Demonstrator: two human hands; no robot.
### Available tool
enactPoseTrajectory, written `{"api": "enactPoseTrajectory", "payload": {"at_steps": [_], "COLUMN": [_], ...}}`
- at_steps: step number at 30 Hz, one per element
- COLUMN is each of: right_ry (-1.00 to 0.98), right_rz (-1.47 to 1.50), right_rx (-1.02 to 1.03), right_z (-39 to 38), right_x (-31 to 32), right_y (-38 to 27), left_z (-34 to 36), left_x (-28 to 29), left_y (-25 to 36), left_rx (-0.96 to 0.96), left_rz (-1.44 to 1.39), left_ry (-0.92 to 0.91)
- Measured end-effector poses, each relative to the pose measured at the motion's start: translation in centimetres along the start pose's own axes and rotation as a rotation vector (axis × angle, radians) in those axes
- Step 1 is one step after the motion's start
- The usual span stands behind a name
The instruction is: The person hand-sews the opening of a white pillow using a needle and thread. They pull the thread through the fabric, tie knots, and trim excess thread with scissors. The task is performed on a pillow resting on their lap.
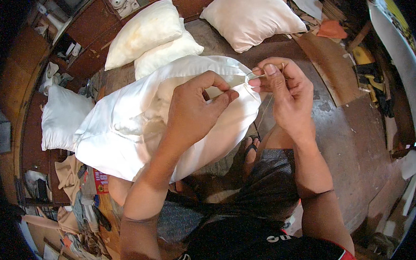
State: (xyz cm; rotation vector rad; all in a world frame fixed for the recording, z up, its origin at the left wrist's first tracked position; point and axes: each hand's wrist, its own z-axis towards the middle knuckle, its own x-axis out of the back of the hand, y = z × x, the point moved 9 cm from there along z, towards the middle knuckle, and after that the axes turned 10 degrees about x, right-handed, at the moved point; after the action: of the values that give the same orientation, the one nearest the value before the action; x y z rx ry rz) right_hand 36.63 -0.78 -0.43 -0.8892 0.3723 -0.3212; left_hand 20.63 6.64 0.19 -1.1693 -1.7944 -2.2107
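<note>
Above worn brown flooring (351, 155), a stuffed, glossy white fabric pillow (217, 139) rests before you, your left hand (196, 104) seemingly pinching its edge, your right hand (290, 96) grasping thin pale thread (265, 76), probably mid-stitch, next calling for a gentle pull.

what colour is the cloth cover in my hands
The cloth cover is white; head view shows it best.

Bright patches glare on the pillow (137, 103), shadows darken the floor (221, 165) beneath, and fisheye edges bend into grainy black.
</note>
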Motion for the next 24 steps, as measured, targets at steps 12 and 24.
{"api": "enactPoseTrajectory", "payload": {"at_steps": [12,24], "right_ry": [0.031,0.046], "right_rz": [-0.009,0.081], "right_rx": [-0.068,-0.116], "right_z": [-0.4,-0.4], "right_x": [-0.3,0.0], "right_y": [0.0,1.1], "left_z": [-0.4,-0.8], "left_x": [-0.1,-1.4], "left_y": [1.1,0.9], "left_rx": [-0.226,-0.218], "left_rz": [0.015,-0.153], "left_ry": [0.092,-0.043]}}
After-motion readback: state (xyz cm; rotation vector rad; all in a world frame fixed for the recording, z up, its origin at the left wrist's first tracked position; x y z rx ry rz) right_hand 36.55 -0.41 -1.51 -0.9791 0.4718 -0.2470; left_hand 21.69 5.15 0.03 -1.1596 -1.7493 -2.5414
